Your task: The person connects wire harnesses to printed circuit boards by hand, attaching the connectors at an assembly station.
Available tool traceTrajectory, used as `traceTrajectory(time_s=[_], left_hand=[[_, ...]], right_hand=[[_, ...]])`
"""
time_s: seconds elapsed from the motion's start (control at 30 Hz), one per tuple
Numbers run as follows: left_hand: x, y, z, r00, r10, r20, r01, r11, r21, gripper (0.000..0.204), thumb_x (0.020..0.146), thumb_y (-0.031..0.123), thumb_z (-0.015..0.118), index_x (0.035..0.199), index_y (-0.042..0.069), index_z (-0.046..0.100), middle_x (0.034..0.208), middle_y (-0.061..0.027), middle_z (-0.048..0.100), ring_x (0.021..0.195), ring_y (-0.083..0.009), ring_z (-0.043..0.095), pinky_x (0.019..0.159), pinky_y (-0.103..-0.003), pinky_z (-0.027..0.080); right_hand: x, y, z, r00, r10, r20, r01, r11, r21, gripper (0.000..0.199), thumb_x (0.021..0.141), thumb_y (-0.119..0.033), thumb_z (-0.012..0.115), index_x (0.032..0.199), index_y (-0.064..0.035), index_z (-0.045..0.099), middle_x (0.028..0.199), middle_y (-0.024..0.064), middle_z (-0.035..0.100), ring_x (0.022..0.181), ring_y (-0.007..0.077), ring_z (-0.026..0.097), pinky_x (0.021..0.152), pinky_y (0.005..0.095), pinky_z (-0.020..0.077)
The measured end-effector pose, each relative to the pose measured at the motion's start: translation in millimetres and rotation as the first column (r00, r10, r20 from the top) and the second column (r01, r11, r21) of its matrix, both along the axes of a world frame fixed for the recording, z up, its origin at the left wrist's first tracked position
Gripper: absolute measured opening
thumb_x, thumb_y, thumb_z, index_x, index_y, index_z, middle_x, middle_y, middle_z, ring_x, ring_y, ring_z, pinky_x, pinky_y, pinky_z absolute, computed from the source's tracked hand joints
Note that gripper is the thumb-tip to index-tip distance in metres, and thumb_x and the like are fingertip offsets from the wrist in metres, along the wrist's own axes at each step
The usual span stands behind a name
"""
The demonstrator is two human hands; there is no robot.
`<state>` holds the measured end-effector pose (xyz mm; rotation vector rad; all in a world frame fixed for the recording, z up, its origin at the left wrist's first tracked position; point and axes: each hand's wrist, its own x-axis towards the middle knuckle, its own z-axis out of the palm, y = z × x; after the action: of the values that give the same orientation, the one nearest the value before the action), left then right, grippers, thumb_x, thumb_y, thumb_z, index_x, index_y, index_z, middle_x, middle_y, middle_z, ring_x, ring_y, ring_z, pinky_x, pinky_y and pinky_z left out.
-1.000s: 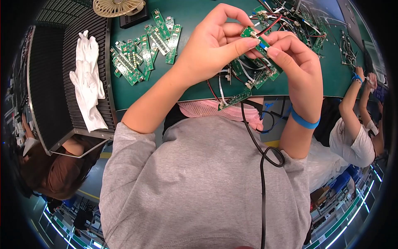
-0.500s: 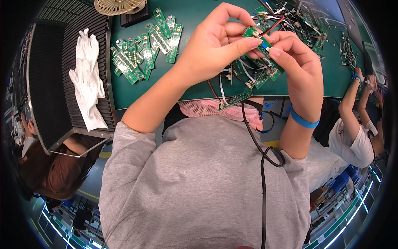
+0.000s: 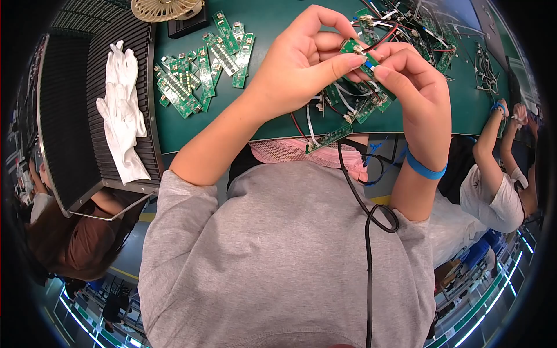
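My left hand [image 3: 301, 69] is closed on a narrow green circuit board [image 3: 348, 46], gripping it between thumb and fingers. My right hand [image 3: 422, 93] is closed at the same board's near end, its thumb and forefinger pinching by a short blue-and-white flat cable [image 3: 369, 65] that lies along the board. Red and black wires [image 3: 385, 37] run beside the held board. Below both hands, on the table, lie more boards with wires attached, one long board [image 3: 329, 140] near the edge. My fingertips partly hide the cable's ends.
Several loose green boards [image 3: 223, 55] lie in a pile on the green table [image 3: 232, 110]. A small fan [image 3: 168, 8] stands behind them. White gloves [image 3: 123, 110] rest on a ridged black rack [image 3: 96, 75] at left. Wired boards [image 3: 435, 40] heap up at far right. A black cord [image 3: 369, 261] hangs over my front.
My right hand has shifted very slightly left, toward the left hand. The board stays in nearly the same place, held as before.
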<state>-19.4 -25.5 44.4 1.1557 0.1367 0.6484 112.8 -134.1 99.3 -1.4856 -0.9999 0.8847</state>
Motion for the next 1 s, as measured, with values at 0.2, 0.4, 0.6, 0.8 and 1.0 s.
traceTrajectory(time_s=[0.2, 0.4, 0.6, 0.8, 1.0], left_hand=[[0, 0, 0, 1.000, 0.000, -0.014, 0.000, 1.000, -0.008, 0.029, 0.082, -0.002, 0.053, 0.105, 0.002, 0.036, 0.094, -0.0172, 0.060, 0.078, -0.0195, 0.061, 0.071, -0.029, 0.051], [0, 1, -2, 1.000, -0.003, -0.009, 0.003, 1.000, -0.012, 0.029, 0.082, -0.003, 0.053, 0.105, 0.002, 0.037, 0.094, -0.0163, 0.059, 0.078, -0.0195, 0.061, 0.071, -0.029, 0.051], [1, 1, -2, 1.000, 0.006, 0.012, -0.005, 0.999, -0.051, 0.030, 0.081, -0.003, 0.054, 0.105, 0.002, 0.037, 0.093, -0.0159, 0.059, 0.081, -0.0188, 0.061, 0.072, -0.028, 0.051], [1, -1, -2, 1.000, 0.015, 0.001, -0.015, 1.000, -0.017, 0.031, 0.080, -0.004, 0.055, 0.104, 0.002, 0.037, 0.094, -0.0156, 0.059, 0.082, -0.0175, 0.060, 0.073, -0.027, 0.050], [2, -1, -4, 0.999, 0.036, 0.023, -0.036, 0.999, 0.003, 0.032, 0.079, -0.006, 0.056, 0.103, 0.003, 0.036, 0.097, -0.0143, 0.057, 0.089, -0.0156, 0.057, 0.075, -0.025, 0.048]], right_hand=[[0, 1, -1, 1.000, -0.005, -0.006, 0.005, 1.000, 0.011, 0.009, 0.075, -0.004, 0.058, 0.072, 0.0038, 0.055, 0.089, 0.0058, 0.053, 0.072, 0.0062, 0.048, 0.062, 0.0177, 0.0362], [1, 1, -1, 1.000, -0.002, -0.003, 0.002, 1.000, 0.004, 0.009, 0.076, -0.004, 0.058, 0.072, 0.0039, 0.056, 0.089, 0.0054, 0.052, 0.070, 0.0058, 0.048, 0.062, 0.0174, 0.0370], [-2, 2, -1, 1.000, -0.018, 0.021, 0.017, 0.999, 0.029, 0.010, 0.077, -0.005, 0.059, 0.074, 0.0043, 0.057, 0.090, 0.0058, 0.053, 0.071, 0.0067, 0.050, 0.060, 0.0182, 0.0388], [-4, 2, -6, 0.990, -0.034, 0.136, 0.029, 0.999, 0.044, 0.009, 0.076, -0.007, 0.060, 0.075, 0.0017, 0.059, 0.088, 0.0058, 0.055, 0.070, 0.0081, 0.051, 0.059, 0.0187, 0.0388], [-11, 3, -10, 0.931, -0.076, 0.356, 0.058, 0.996, 0.063, 0.008, 0.075, -0.007, 0.062, 0.075, 0.0009, 0.059, 0.086, 0.0066, 0.056, 0.071, 0.0109, 0.053, 0.058, 0.0214, 0.0403]])
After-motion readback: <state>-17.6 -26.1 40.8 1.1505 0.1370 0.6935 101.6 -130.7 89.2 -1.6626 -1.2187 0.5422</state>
